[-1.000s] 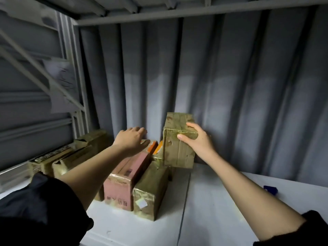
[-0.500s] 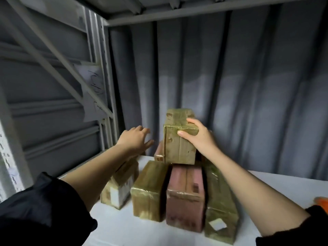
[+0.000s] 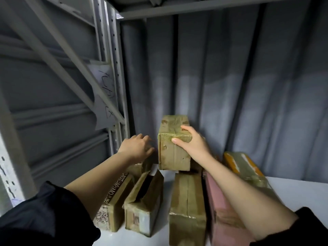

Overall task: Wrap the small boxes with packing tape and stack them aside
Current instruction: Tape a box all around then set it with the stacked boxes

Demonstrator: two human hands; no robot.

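Observation:
A small tape-wrapped brown box [image 3: 173,153] stands upright on top of the row of boxes at the back of the white table [image 3: 305,192]. My right hand [image 3: 193,144] grips its upper right corner, thumb on the front face and fingers over the top. My left hand [image 3: 137,148] hovers just left of that box with relaxed fingers, holding nothing. Below lie several taped boxes side by side: a printed one [image 3: 113,203], one with a torn flap [image 3: 145,201], a long brown one [image 3: 187,203], a pink one [image 3: 220,210] and an orange-marked one [image 3: 248,169].
A grey metal rack upright [image 3: 113,77] with diagonal braces rises on the left, and a paper note [image 3: 104,96] is stuck to it. A grey curtain [image 3: 248,86] hangs close behind the boxes. A shelf beam [image 3: 213,8] runs overhead.
The view has swung left, so the boxes now sit further right and more of the rack shows. My right hand keeps its hold on the upright box; my left hand stays beside it.

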